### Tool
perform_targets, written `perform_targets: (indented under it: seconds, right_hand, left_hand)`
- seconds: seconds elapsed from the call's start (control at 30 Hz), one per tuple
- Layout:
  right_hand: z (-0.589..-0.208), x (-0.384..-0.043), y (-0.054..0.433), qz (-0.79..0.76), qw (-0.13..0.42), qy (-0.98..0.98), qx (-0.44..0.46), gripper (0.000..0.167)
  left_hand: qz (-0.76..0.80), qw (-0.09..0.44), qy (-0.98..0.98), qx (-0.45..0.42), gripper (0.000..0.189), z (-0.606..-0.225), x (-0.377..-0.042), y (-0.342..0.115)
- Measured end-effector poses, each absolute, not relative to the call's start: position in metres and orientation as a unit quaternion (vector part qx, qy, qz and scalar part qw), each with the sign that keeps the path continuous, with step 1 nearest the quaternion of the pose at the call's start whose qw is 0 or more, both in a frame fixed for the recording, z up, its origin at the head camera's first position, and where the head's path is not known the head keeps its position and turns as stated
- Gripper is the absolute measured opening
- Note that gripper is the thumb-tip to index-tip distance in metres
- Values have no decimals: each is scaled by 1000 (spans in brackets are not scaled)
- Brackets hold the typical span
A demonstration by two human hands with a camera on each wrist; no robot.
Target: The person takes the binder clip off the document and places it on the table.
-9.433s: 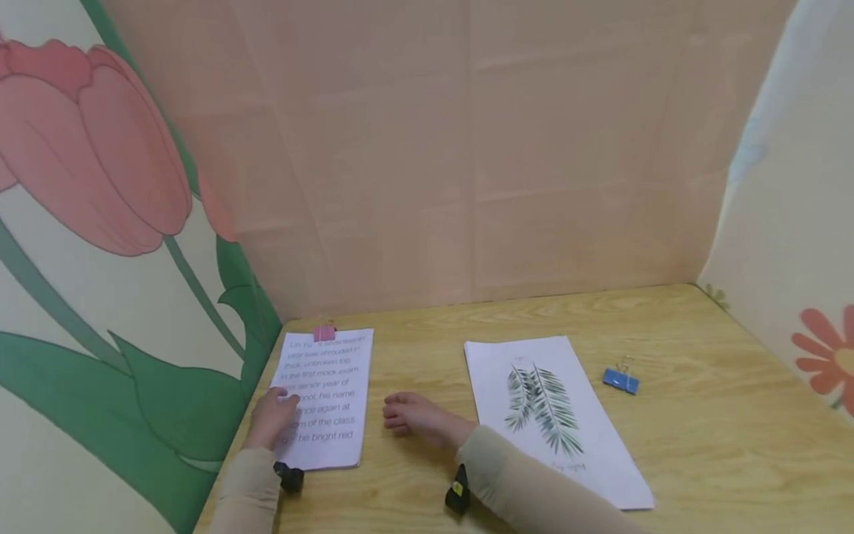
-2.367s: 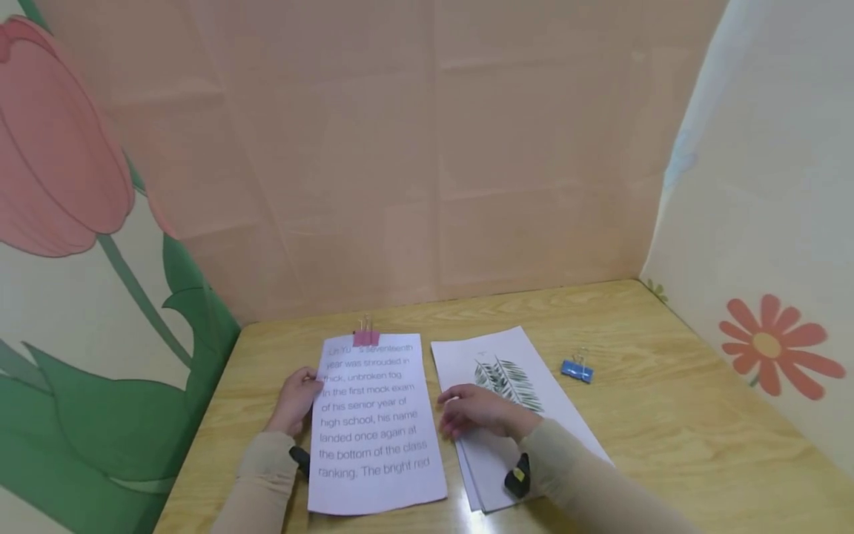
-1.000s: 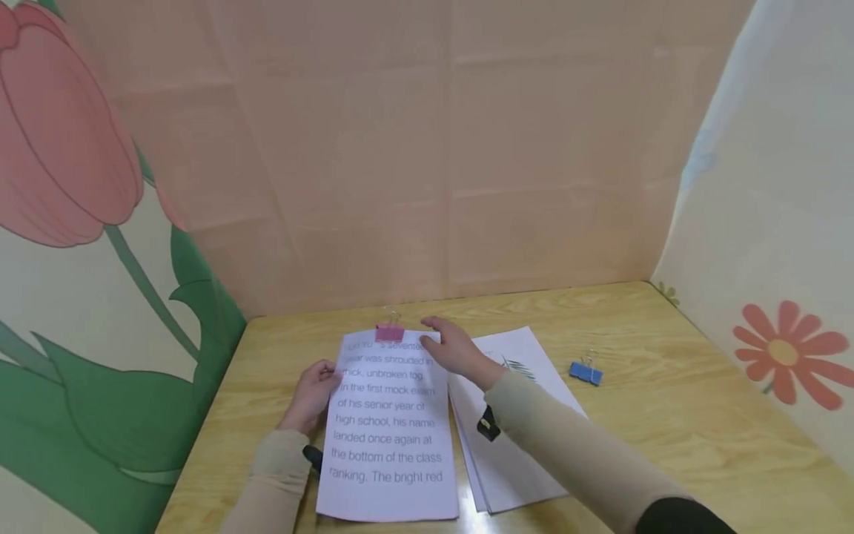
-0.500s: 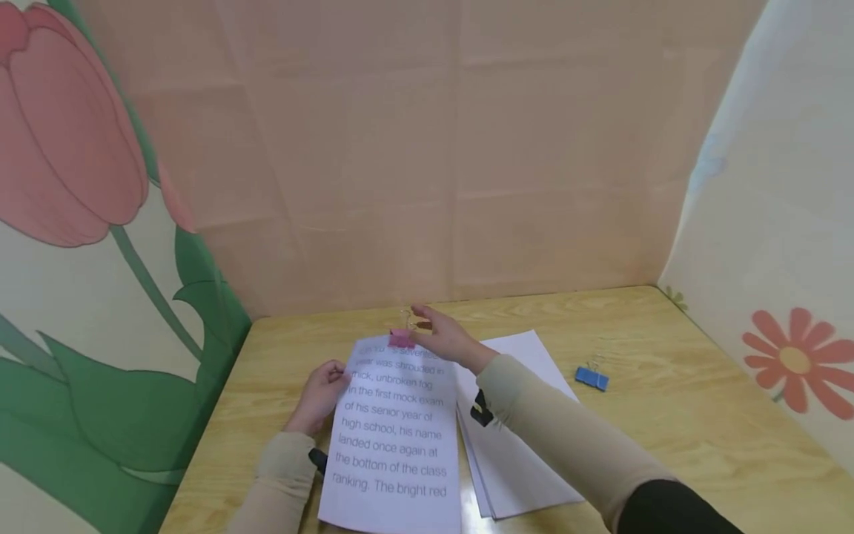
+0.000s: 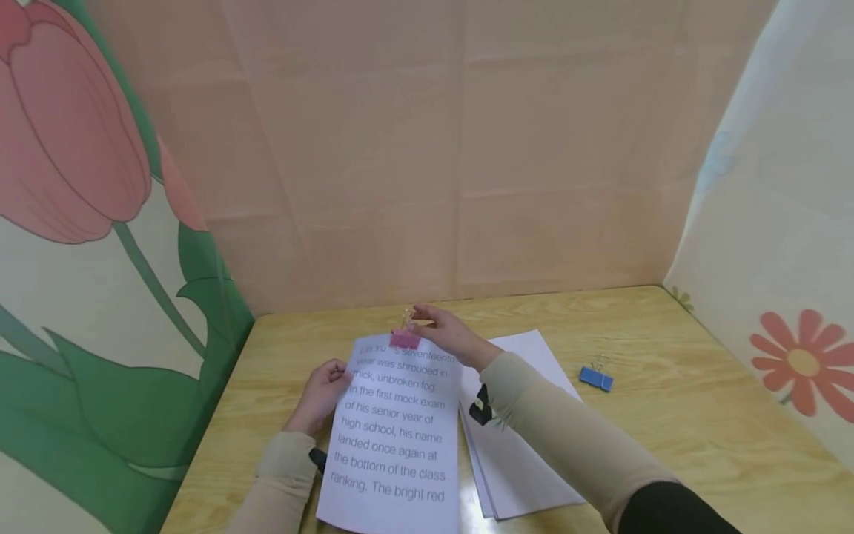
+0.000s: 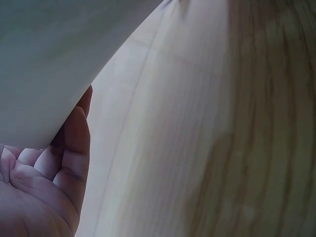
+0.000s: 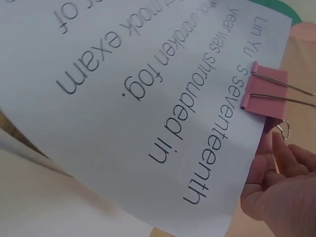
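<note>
A printed paper stack [image 5: 394, 430], clipped at its top by a pink binder clip [image 5: 405, 339], is tilted up off the table. My left hand [image 5: 316, 397] holds its left edge; in the left wrist view, curled fingers [image 6: 76, 133] lie against the sheet's underside. My right hand [image 5: 454, 337] is at the top, thumb and forefinger beside the pink clip and its wire handles. In the right wrist view, bent fingers [image 7: 261, 168] are by the top edge just below the clip [image 7: 266, 91]; whether they grip it is unclear.
More white sheets [image 5: 527, 460] lie on the wooden table [image 5: 667, 445], partly under the right forearm. A blue binder clip [image 5: 596, 378] lies to their right. A peach backdrop [image 5: 460, 148] stands behind, with flower-patterned panels on both sides.
The clipped stack came from the far left towards the middle and was raised in my left hand. My right hand moved from the leaf-print sheets up to the pink clip.
</note>
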State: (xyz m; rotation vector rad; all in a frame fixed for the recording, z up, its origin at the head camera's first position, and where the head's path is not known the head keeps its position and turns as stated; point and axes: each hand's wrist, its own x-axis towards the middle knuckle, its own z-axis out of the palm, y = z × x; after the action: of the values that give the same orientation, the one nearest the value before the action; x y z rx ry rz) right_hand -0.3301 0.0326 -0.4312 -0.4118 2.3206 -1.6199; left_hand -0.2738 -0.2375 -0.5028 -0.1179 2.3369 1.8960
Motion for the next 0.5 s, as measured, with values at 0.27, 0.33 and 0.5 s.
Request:
perform_targets:
  seconds: [0.27, 0.33, 0.5]
  right_hand:
    - [-431, -332, 35, -584, 179, 778, -148, 61]
    - [-431, -331, 34, -588, 180, 774, -147, 58]
    - [-430, -330, 33, -594, 168, 772, -150, 57]
  left_hand:
    - [623, 73, 777, -49, 11, -503, -272, -239]
    - [622, 73, 778, -48, 11, -503, -272, -239]
    - [624, 72, 777, -43, 10, -503, -272, -240]
